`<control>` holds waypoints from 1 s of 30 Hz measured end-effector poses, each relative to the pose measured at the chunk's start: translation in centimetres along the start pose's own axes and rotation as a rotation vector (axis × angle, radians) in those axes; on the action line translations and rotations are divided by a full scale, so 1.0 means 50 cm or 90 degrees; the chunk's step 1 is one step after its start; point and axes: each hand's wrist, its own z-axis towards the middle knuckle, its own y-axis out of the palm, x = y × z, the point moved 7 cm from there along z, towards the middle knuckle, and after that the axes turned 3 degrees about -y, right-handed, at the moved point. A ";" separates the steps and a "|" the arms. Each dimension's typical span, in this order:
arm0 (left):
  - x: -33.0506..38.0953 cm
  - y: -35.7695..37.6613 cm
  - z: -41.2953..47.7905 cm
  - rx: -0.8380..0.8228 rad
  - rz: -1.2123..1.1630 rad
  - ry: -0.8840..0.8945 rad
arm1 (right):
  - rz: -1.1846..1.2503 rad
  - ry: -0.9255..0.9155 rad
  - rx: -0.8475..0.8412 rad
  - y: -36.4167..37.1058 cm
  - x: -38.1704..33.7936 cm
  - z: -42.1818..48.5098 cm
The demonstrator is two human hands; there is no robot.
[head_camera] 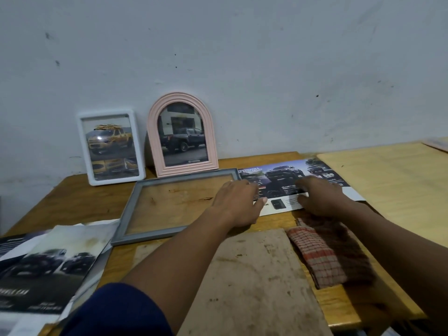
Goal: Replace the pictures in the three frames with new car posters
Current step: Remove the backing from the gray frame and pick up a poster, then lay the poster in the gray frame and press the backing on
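Note:
A grey rectangular frame [128, 209] lies flat on the wooden table [80, 202], empty, with the wood showing through it. Right of it lies a wide car poster [286, 175] with dark trucks on it. My left hand [238, 204] rests flat over the frame's right edge and the poster's left end. On the poster's lower middle my right hand [320, 195] presses down with fingers spread. A white frame [111, 146] with a yellow truck picture and a pink arched frame [183, 135] with a dark truck picture lean against the wall.
A brown backing board [252, 275] lies near the front edge, with a folded checked cloth [327, 251] to its right. Several loose car posters [46, 265] are piled at the left front. A second, paler table [400, 185] adjoins on the right.

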 end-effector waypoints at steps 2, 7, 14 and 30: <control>-0.016 -0.020 -0.013 0.008 -0.029 -0.011 | 0.045 -0.033 0.017 -0.018 -0.033 0.007; -0.116 -0.080 -0.084 0.048 -0.017 -0.067 | 0.135 -0.141 0.063 -0.053 -0.193 0.009; -0.391 -0.129 -0.290 0.100 -0.060 -0.283 | 0.174 -0.319 0.011 -0.008 -0.527 -0.034; -0.675 -0.085 -0.646 0.084 -0.037 -0.519 | -0.046 -0.400 -0.114 0.212 -0.895 -0.088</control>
